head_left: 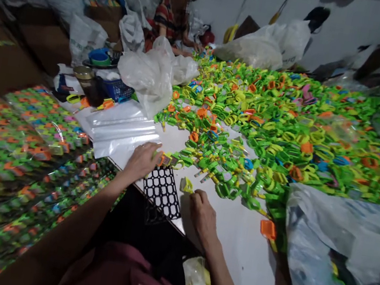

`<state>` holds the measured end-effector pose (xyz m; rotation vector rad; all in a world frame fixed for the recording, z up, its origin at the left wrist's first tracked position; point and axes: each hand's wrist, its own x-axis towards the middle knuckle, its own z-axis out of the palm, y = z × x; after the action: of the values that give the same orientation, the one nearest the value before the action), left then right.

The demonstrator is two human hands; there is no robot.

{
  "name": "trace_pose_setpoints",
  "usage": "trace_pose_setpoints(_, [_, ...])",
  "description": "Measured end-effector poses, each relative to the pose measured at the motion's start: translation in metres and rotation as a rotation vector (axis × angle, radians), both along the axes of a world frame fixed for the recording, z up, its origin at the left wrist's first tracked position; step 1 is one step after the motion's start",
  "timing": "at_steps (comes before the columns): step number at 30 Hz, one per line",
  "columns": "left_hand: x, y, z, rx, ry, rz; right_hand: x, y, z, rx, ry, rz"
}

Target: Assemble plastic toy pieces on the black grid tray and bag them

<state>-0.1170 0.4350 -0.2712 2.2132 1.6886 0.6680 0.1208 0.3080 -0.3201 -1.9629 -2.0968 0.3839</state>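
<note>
"Qty?"
"1 black plastic grid tray (162,193) lay btwn L hand (142,160) & R hand (203,213). R's fingers pinched 1 yellow plastic watch (186,185) over white board (229,234); L's half-curled nr 1 orange watch (162,159), hold unclear."
"Beyond?"
"Glossy watches (278,127) lay heaped, uncountable."

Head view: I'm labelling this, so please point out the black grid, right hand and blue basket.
Black grid (163,192): head view, middle of its lattice.
Right hand (204,215): head view, its back.
Blue basket (121,91): head view, its side wall.
</note>
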Motion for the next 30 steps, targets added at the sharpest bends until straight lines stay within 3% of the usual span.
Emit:
trace_pose_setpoints(3, [0.013,-0.007,-0.008,-0.04,0.08,-0.02,0.002,-0.005,-0.005,-0.06,-0.004,-0.162])
trace_pose_setpoints(6, [0.017,-0.011,-0.013,0.017,0.134,-0.027,0.007,0.004,0.007,-0.172,0.028,-0.313])
trace_pose_setpoints(9, [0.016,-0.01,-0.015,0.08,0.185,-0.047,-0.003,0.022,0.022,-0.186,0.409,-0.279])
trace_pose_setpoints(11, [0.016,-0.009,-0.016,0.093,0.197,-0.056,-0.024,0.033,0.022,-0.118,0.732,-0.203])
trace_pose_setpoints(13, [0.016,-0.009,-0.017,0.102,0.208,-0.053,-0.054,0.039,0.01,-0.072,0.945,-0.114])
trace_pose_setpoints(15, [0.016,-0.009,-0.018,0.113,0.221,-0.052,-0.082,0.044,-0.009,-0.075,1.019,-0.087])
trace_pose_setpoints(18, [0.017,-0.009,-0.017,0.121,0.236,-0.067,-0.105,0.05,-0.034,-0.055,0.985,-0.119])
trace_pose_setpoints(20, [0.016,-0.009,-0.015,0.123,0.237,-0.068,-0.107,0.054,-0.041,-0.032,0.899,-0.081])
trace_pose_setpoints(25, [0.009,-0.009,-0.014,0.082,0.16,-0.058,-0.106,0.062,-0.034,-0.054,0.606,0.031])
trace_pose_setpoints(30, [0.006,-0.01,-0.021,0.213,0.149,-0.069,-0.128,0.076,-0.027,-0.096,0.396,0.069])
